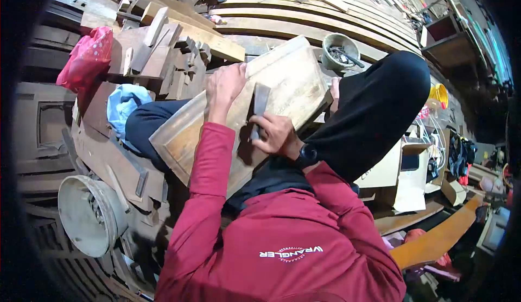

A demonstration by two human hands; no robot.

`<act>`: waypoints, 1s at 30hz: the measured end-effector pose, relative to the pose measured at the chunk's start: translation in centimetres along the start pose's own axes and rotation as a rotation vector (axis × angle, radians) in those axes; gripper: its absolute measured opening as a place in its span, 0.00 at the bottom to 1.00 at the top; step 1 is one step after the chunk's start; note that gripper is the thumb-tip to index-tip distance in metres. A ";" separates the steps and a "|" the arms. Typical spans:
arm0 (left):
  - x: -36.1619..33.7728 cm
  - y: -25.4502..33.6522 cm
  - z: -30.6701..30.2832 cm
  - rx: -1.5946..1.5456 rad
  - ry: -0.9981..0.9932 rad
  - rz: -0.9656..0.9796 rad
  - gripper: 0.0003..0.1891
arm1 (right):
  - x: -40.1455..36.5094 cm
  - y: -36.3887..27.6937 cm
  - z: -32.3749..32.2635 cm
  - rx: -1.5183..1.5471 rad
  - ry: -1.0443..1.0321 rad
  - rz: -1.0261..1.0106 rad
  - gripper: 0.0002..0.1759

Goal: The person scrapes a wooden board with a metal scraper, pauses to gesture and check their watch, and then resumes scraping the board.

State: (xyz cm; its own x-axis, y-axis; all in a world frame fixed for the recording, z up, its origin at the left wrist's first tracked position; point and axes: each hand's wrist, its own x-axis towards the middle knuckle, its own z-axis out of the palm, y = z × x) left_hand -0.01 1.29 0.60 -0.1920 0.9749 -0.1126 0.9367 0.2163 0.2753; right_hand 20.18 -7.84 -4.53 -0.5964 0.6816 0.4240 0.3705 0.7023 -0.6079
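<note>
A pale wooden panel [293, 77] with a bevelled border lies slanted across my lap. My left hand [225, 87] rests on its upper left edge, fingers curled over that edge. A flat, grey, blade-like tool [261, 98] stands over the middle of the panel, its far end pointing away from me. The fingers of my right hand [275, 134] are wrapped round the tool's near end, and a dark watch is on that wrist. A dark shadow lies beside the tool on the wood.
A bucket [341, 51] with small items stands beyond my bent knee. Another white bucket [87, 215] is at lower left. Wood pieces [157, 47], a red bag [87, 60] and a blue cloth [124, 106] lie left. Cardboard [412, 185] and an orange-brown board [439, 237] are right.
</note>
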 end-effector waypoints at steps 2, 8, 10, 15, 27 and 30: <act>-0.3 0.3 -0.2 -0.004 0.039 0.000 0.27 | -0.2 1.4 1.7 -0.055 0.056 0.024 0.33; 0.0 0.1 0.0 -0.016 -0.015 -0.020 0.28 | -0.2 -0.3 -0.6 0.006 0.022 -0.077 0.32; 0.1 0.0 0.2 -0.007 0.012 -0.008 0.28 | 0.1 0.4 0.7 -0.057 0.021 -0.019 0.31; 0.3 -0.3 0.3 -0.016 0.001 -0.012 0.28 | -0.3 -0.3 -0.9 0.047 0.045 -0.106 0.31; 0.3 0.0 0.4 0.027 0.004 -0.005 0.28 | 0.1 0.6 0.9 -0.039 0.072 0.066 0.28; 0.4 -0.2 0.8 0.086 0.024 0.010 0.28 | -0.2 0.0 -0.2 0.027 0.123 -0.032 0.28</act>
State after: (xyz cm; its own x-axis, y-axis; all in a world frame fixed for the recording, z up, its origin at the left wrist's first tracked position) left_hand -0.05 1.63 -0.28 -0.1890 0.9781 -0.0872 0.9599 0.2027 0.1935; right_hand 20.43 -7.94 -4.54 -0.5155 0.6800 0.5215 0.3322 0.7195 -0.6098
